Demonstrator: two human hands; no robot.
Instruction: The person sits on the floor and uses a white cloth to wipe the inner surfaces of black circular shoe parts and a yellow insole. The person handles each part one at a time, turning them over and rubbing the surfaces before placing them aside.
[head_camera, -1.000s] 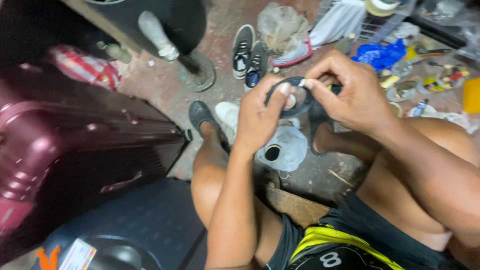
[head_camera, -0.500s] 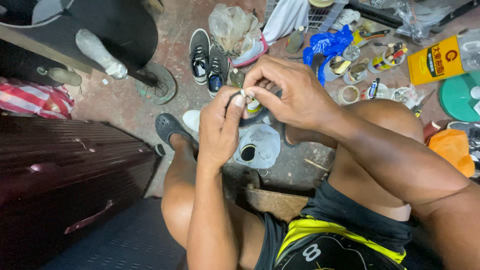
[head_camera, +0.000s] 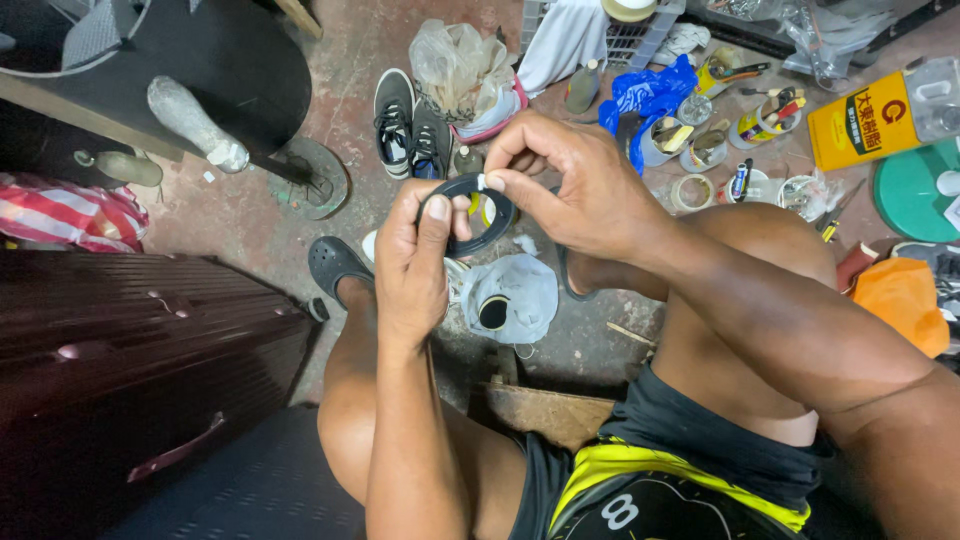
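One black ring (head_camera: 466, 213), held up over my knees: my left hand (head_camera: 412, 262) grips its left side, my right hand (head_camera: 575, 185) pinches its top edge. Two dark sneakers (head_camera: 412, 122), one yellow can (head_camera: 868, 122), stained concrete floor (head_camera: 300, 240), cluttered workshop.

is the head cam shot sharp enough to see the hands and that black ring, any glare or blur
Head view: the left hand, right hand and the black ring between them are sharp, lit evenly; wide-angle bend at the edges; mild sheen on the dark suitcase, whose lower corner sinks into shadow.
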